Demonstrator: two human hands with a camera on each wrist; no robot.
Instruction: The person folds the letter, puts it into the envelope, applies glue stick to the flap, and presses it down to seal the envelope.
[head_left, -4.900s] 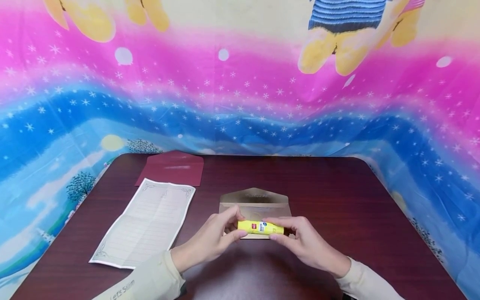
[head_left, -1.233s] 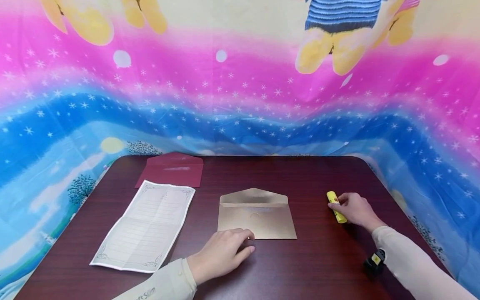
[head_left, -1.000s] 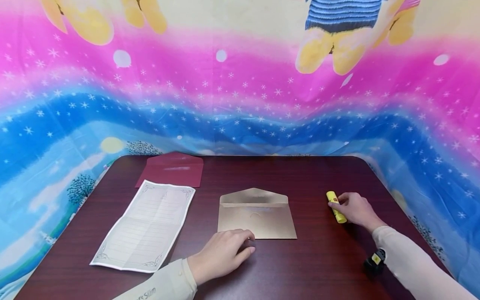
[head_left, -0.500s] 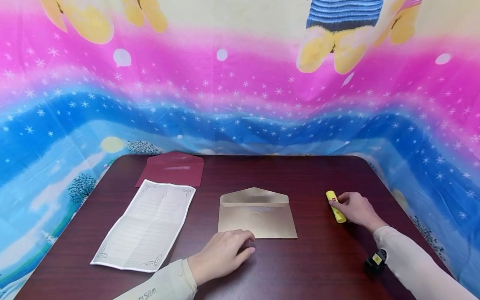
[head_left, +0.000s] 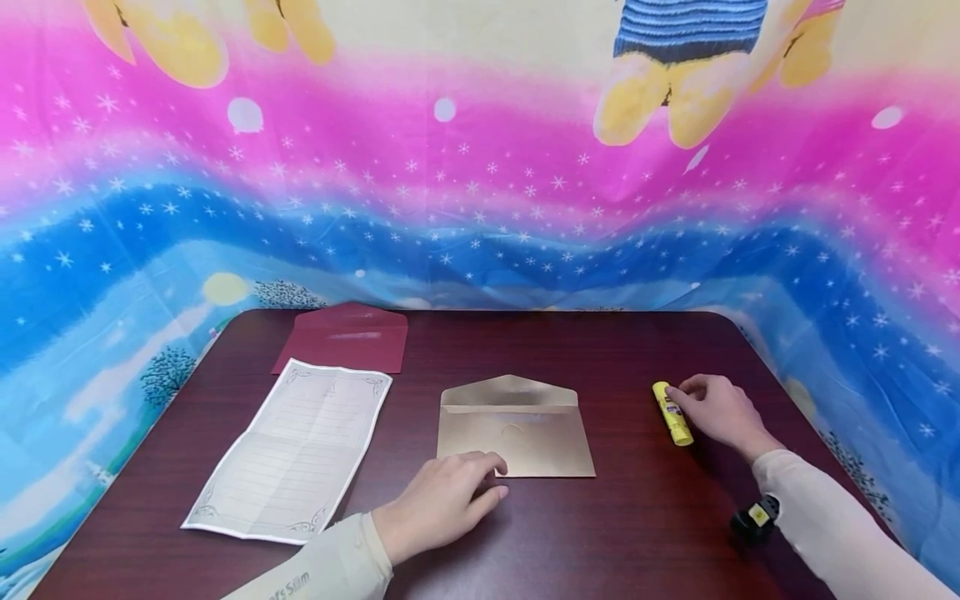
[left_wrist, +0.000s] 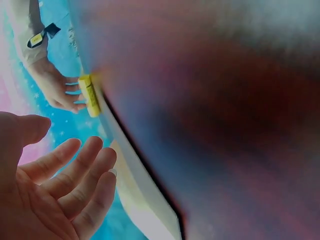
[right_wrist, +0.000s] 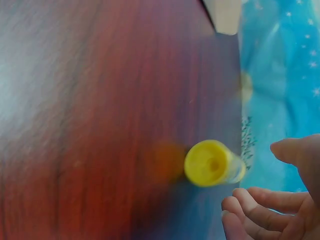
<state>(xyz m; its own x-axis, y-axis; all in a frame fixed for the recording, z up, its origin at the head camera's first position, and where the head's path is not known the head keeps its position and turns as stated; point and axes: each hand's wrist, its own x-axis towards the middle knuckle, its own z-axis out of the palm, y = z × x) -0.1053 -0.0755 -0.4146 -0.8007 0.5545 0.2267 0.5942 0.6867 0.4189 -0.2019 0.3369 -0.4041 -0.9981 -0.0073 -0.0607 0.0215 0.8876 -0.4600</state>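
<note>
A yellow glue stick [head_left: 672,414] lies on its side on the right of the table. My right hand [head_left: 723,414] is just beside it; in the right wrist view the thumb [right_wrist: 290,150] stands apart from the fingers, with nothing pinched between them. The glue stick [right_wrist: 212,164] shows its round end there. A gold envelope [head_left: 517,442] lies flap up in the middle. My left hand [head_left: 442,504], fingers loosely bent and holding nothing, is at its near left edge and hides that corner; whether it touches the paper I cannot tell.
To the left lies a creased, lined letter sheet [head_left: 292,450] with an ornate border. Behind it is a dark red envelope [head_left: 348,337], flap up. A printed cloth [head_left: 480,183] hangs behind the dark wooden table [head_left: 600,533].
Both hands held the glue stick over the gold envelope earlier. My right hand then took it to the right side and has now let go, lifting slightly away. The left hand has barely moved lately.
</note>
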